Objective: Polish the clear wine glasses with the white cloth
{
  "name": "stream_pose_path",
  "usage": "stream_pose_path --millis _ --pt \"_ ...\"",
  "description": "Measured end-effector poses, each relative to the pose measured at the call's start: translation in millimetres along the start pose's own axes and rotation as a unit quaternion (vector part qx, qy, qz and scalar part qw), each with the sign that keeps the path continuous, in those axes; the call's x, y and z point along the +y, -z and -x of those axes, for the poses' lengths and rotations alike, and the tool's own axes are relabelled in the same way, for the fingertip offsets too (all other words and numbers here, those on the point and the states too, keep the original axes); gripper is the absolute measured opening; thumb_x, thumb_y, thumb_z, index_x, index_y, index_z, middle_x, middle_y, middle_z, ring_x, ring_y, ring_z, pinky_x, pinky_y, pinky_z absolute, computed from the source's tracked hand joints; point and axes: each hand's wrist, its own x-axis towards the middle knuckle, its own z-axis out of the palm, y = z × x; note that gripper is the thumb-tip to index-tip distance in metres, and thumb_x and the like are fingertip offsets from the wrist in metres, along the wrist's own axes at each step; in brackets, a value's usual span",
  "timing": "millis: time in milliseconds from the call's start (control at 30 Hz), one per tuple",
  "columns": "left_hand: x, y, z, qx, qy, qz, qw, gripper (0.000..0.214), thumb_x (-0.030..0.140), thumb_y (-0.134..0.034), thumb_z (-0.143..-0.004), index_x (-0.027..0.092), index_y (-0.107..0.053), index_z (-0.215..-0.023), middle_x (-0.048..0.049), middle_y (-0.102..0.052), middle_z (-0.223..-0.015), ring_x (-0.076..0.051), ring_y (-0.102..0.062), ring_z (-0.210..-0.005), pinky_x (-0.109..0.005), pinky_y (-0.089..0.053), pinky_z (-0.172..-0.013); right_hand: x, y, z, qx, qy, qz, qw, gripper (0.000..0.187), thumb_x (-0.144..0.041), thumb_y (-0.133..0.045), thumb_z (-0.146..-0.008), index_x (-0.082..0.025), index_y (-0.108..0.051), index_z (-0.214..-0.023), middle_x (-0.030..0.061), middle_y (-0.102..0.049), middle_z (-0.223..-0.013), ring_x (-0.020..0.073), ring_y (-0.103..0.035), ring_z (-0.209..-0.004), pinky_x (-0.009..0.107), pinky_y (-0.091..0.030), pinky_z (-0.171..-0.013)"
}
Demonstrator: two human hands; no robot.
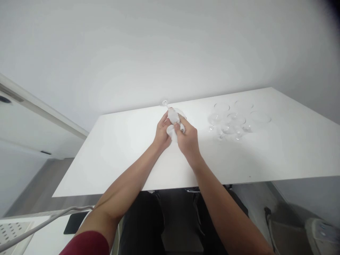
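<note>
Over the middle of the white table [111, 156] my left hand [161, 134] and my right hand [188, 140] meet around a clear stemmed glass [173, 114] that lies tilted, its foot pointing away toward the wall. My left hand's fingers wrap the glass. A white cloth [172, 132] is bunched between the hands, and my right hand's fingers are closed on it, pressing it against the bowl of the glass. Much of the glass is hidden by the fingers and cloth.
Several more clear stemmed glasses [233, 120] stand in a cluster on the table to the right. A white wall runs behind the table. A dark phone [74, 222] and a grey cable [39, 226] lie on a lower surface at the bottom left.
</note>
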Motion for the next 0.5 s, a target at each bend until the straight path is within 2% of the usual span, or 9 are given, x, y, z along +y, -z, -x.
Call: stream_pose_path --millis 33,100,167,233,300,333,400,500 --pt "-0.6 -0.2 -0.2 -0.021 -0.016 -0.008 1.000 0.054 0.035 -0.083 -0.085 0.026 -0.066 -0.135 -0.0079 -0.075 -0.120 -0.023 -0.074 -0.102 -0.031 -0.060 -0.084 0.2 -2.5 1.9 0.010 0.034 0.059 0.998 0.037 -0.029 -0.050 -0.102 -0.028 -0.068 -0.135 0.0077 -0.071 -0.137 0.0319 -0.066 -0.124 0.049 -0.054 -0.103" --pt "-1.2 0.0 0.1 -0.050 -0.026 -0.011 0.998 0.046 0.048 -0.074 -0.092 0.022 -0.069 -0.130 -0.0102 -0.075 -0.121 -0.026 -0.072 -0.109 -0.034 -0.059 -0.089 0.1 -7.0 5.3 0.002 0.074 0.128 0.989 0.047 -0.020 -0.047 -0.100 -0.031 -0.063 -0.143 0.0055 -0.062 -0.152 0.0332 -0.056 -0.140 0.053 -0.050 -0.110" --pt "-1.4 0.9 0.7 -0.045 -0.004 0.010 0.999 0.054 0.065 -0.060 -0.097 0.019 -0.071 -0.124 -0.0121 -0.075 -0.117 -0.027 -0.072 -0.110 -0.036 -0.060 -0.090 -0.3 -9.6 6.6 -0.010 0.068 0.117 0.991 0.050 -0.019 -0.047 -0.099 -0.031 -0.063 -0.144 0.0046 -0.061 -0.153 0.0327 -0.053 -0.143 0.055 -0.047 -0.113" --pt "-1.0 1.8 1.1 -0.028 0.007 0.028 0.999 0.057 0.068 -0.061 -0.094 0.019 -0.070 -0.122 -0.0109 -0.075 -0.110 -0.025 -0.073 -0.103 -0.034 -0.061 -0.085 -0.8 -8.7 5.0 -0.014 0.020 0.033 0.999 0.044 -0.026 -0.051 -0.100 -0.029 -0.066 -0.141 0.0069 -0.069 -0.142 0.0323 -0.062 -0.131 0.053 -0.052 -0.108" --pt "-0.3 2.1 1.2 -0.023 -0.001 0.031 0.999 0.052 0.060 -0.074 -0.089 0.022 -0.069 -0.124 -0.0070 -0.074 -0.103 -0.022 -0.074 -0.092 -0.030 -0.061 -0.076 -1.2 -4.1 1.2 -0.035 -0.048 -0.102 0.993 0.039 -0.038 -0.056 -0.100 -0.027 -0.069 -0.135 0.0076 -0.076 -0.121 0.0279 -0.071 -0.105 0.044 -0.060 -0.090" --pt "0.1 1.8 1.1 -0.028 -0.011 0.029 0.999 0.050 0.054 -0.080 -0.086 0.025 -0.068 -0.126 -0.0052 -0.073 -0.102 -0.020 -0.073 -0.089 -0.029 -0.061 -0.073 -1.4 -0.7 -1.1 -0.051 -0.079 -0.174 0.980 0.038 -0.043 -0.058 -0.099 -0.027 -0.070 -0.132 0.0063 -0.077 -0.111 0.0241 -0.071 -0.092 0.038 -0.060 -0.078" --pt "1.1 1.0 0.9 -0.046 -0.034 0.024 0.998 0.050 0.044 -0.086 -0.082 0.029 -0.067 -0.126 -0.0032 -0.071 -0.105 -0.018 -0.072 -0.088 -0.028 -0.060 -0.075 -1.9 6.6 -5.2 -0.076 -0.122 -0.301 0.943 0.034 -0.047 -0.063 -0.097 -0.027 -0.071 -0.124 0.0020 -0.073 -0.093 0.0162 -0.063 -0.070 0.029 -0.054 -0.061" --pt "2.4 0.5 0.2 -0.058 -0.054 0.017 0.997 0.049 0.032 -0.087 -0.081 0.031 -0.068 -0.126 -0.0030 -0.069 -0.114 -0.018 -0.071 -0.099 -0.031 -0.058 -0.092 -3.4 15.6 -8.7 -0.080 -0.180 -0.416 0.888 0.024 -0.046 -0.074 -0.092 -0.023 -0.070 -0.100 -0.0042 -0.060 -0.072 0.0092 -0.045 -0.053 0.024 -0.047 -0.053"
